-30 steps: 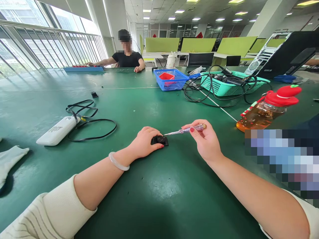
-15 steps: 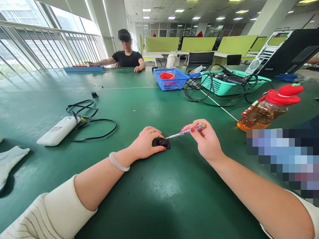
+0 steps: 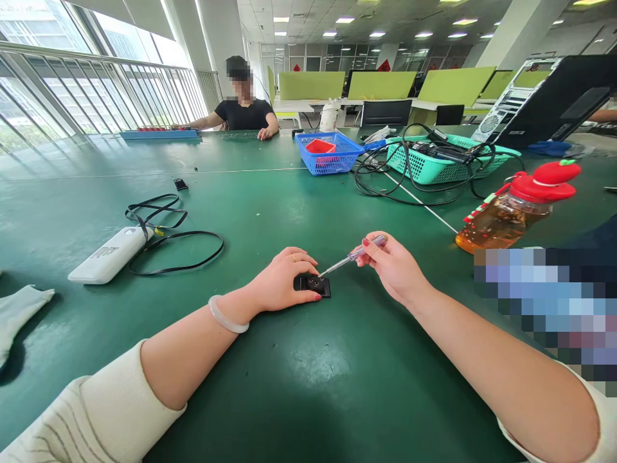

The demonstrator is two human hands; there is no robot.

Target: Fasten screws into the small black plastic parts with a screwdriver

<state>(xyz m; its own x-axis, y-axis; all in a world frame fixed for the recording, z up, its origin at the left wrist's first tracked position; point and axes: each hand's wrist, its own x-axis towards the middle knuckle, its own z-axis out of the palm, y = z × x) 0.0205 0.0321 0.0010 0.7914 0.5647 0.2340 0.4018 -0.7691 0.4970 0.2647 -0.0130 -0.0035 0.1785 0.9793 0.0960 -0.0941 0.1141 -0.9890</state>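
A small flat black part [image 3: 324, 287] with a round raised middle lies on the green table in front of me. My left hand [image 3: 279, 278] grips its left end between thumb and fingers, hiding some of it. In my right hand [image 3: 388, 260] is a screwdriver [image 3: 348, 258] with a clear purplish handle, pinched between thumb and fingers. Its shaft slants down to the left, and the tip is at the upper part of the black piece. Whether the tip sits in a screw is too small to tell.
To the left lie a white power bank [image 3: 112, 254] with a black cable [image 3: 205, 262] and another small black part [image 3: 180, 184]. A red-lidded bottle [image 3: 506, 218] stands right. Farther back are a blue basket [image 3: 332, 161], a teal basket [image 3: 429, 170] with cables, and a seated person [image 3: 245, 116].
The screwdriver handle has swung slightly left and up with my right hand, its tip staying at the black part. My left hand keeps its hold.
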